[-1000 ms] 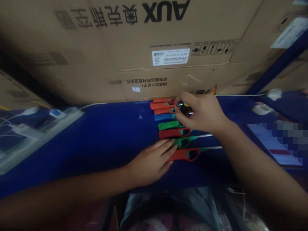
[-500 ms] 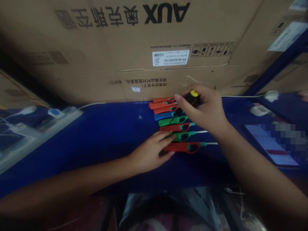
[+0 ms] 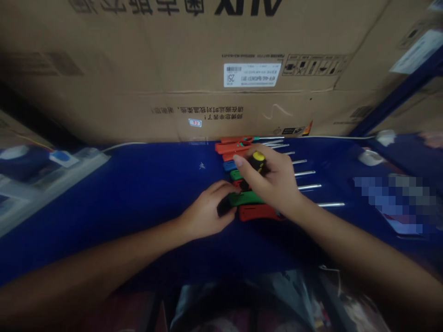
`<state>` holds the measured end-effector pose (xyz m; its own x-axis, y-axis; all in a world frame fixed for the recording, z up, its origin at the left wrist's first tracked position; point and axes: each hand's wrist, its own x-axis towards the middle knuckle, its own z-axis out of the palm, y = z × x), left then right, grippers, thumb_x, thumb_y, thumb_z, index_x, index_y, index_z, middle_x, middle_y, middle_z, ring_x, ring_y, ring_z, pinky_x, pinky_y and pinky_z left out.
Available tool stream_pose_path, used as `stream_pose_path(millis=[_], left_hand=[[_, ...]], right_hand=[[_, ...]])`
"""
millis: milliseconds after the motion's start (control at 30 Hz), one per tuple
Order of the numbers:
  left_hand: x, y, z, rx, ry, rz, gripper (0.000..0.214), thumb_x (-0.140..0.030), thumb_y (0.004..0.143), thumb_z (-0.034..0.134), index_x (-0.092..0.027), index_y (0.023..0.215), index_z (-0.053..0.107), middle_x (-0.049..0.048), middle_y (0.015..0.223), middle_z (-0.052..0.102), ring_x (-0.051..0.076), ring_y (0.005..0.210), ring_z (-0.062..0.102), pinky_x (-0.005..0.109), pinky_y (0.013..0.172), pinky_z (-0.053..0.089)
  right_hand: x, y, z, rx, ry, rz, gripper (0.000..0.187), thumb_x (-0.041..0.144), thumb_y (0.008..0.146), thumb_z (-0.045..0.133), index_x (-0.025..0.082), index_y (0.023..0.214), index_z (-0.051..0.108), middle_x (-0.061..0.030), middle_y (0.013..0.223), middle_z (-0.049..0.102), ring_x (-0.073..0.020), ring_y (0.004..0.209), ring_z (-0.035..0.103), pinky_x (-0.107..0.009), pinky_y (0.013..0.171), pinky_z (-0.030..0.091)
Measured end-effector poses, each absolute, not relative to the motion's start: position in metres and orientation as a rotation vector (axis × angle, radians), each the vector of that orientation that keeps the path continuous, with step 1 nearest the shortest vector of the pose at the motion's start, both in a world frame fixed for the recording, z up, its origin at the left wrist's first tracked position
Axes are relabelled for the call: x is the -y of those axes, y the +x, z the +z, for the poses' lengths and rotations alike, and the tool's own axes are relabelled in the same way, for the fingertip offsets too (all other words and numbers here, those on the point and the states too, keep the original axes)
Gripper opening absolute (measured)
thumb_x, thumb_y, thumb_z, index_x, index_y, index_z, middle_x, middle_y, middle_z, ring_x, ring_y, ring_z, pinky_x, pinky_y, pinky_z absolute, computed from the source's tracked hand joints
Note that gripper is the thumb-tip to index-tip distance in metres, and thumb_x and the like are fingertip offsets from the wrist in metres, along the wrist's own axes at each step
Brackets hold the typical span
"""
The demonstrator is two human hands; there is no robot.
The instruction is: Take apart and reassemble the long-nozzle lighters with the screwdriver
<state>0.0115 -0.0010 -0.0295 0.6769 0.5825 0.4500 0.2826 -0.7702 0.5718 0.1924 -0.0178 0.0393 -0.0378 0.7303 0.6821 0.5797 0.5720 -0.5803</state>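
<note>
We saw the black-and-yellow tool (image 3: 258, 162) pinched in the right hand (image 3: 276, 179) between thumb and bent fingers, over the row of lighters (image 3: 230, 147) on the blue table (image 3: 148, 184); its far end we couldn't make out. The nearer green lighter (image 3: 246, 198) lay between the hands, its butt beside the left hand (image 3: 206, 215), fingers curled, grip unclear to us. Right hand hid several lighters' middles. Carton lettering (image 3: 247, 6) was cut off at top.

Upside-dn on ctn (image 3: 155, 69): "AUX" (image 3: 249, 6), part cut, & Chinese txt (image 3: 209, 112), "请在搬运时对我温柔些"; on wht lbl (image 3: 252, 75): "25", "KFR-46G".
</note>
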Motion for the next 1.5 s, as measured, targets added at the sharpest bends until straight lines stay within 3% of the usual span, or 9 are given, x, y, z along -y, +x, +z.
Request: stream_pose_path(millis=[233,433,733,1000,1233,1500], left_hand=[[0.004,0.011,-0.027,-0.671,2.493,0.917,0.028,-0.032,0.087,0.069,-0.020,0.113,0.066,0.0096,0.119,0.065,0.024,0.111,0.059,0.045,0.100,0.051],[0.000,0.016,-0.028,-0.756,2.422,0.875,0.035,-0.040,0.076,0.080,-0.019,0.102,0.068,0.0086,0.117,0.064,0.026,0.111,0.056,0.046,0.100,0.049],[0.000,0.025,-0.030,-0.788,2.326,0.877,0.034,-0.041,0.070,0.086,-0.022,0.095,0.074,0.0081,0.127,0.062,0.030,0.123,0.053,0.051,0.109,0.041],[0.003,0.026,-0.030,-0.833,2.274,0.836,0.029,-0.040,0.067,0.087,-0.023,0.088,0.077,0.0071,0.128,0.064,0.030,0.121,0.055,0.051,0.106,0.044],[0.007,0.021,-0.029,-0.869,2.252,0.824,0.027,-0.037,0.063,0.089,-0.023,0.081,0.076,0.0071,0.134,0.060,0.031,0.124,0.053,0.053,0.109,0.041],[0.007,0.014,-0.025,-0.787,2.164,0.843,0.029,-0.031,0.067,0.087,-0.019,0.085,0.069,0.0095,0.128,0.061,0.025,0.116,0.060,0.043,0.104,0.049]], right_hand=[[0.021,0.194,0.042,1.734,-1.117,0.031,0.027,0.040,0.090,0.064,0.022,0.072,0.054,0.0054,0.058,0.048,-0.0096,0.052,0.044,-0.025,0.053,0.037],[0.023,0.193,0.041,1.742,-1.135,0.015,0.026,0.039,0.090,0.065,0.022,0.073,0.055,0.0053,0.057,0.049,-0.0096,0.050,0.044,-0.025,0.051,0.036],[0.020,0.192,0.042,1.772,-0.966,0.011,0.024,0.033,0.089,0.066,0.020,0.072,0.054,0.0054,0.060,0.054,-0.0076,0.051,0.048,-0.022,0.053,0.039],[0.028,0.192,0.043,1.802,-0.854,-0.077,0.019,0.026,0.087,0.068,0.021,0.073,0.056,0.0039,0.063,0.060,-0.0081,0.052,0.053,-0.022,0.051,0.041],[0.031,0.194,0.042,1.614,-0.902,-0.061,0.019,0.024,0.089,0.064,0.024,0.073,0.055,0.0044,0.058,0.055,-0.0106,0.048,0.048,-0.027,0.048,0.039],[0.021,0.199,0.033,1.444,-0.956,0.019,0.021,0.030,0.093,0.062,0.024,0.074,0.056,0.0044,0.057,0.054,-0.0098,0.044,0.044,-0.029,0.046,0.037]])
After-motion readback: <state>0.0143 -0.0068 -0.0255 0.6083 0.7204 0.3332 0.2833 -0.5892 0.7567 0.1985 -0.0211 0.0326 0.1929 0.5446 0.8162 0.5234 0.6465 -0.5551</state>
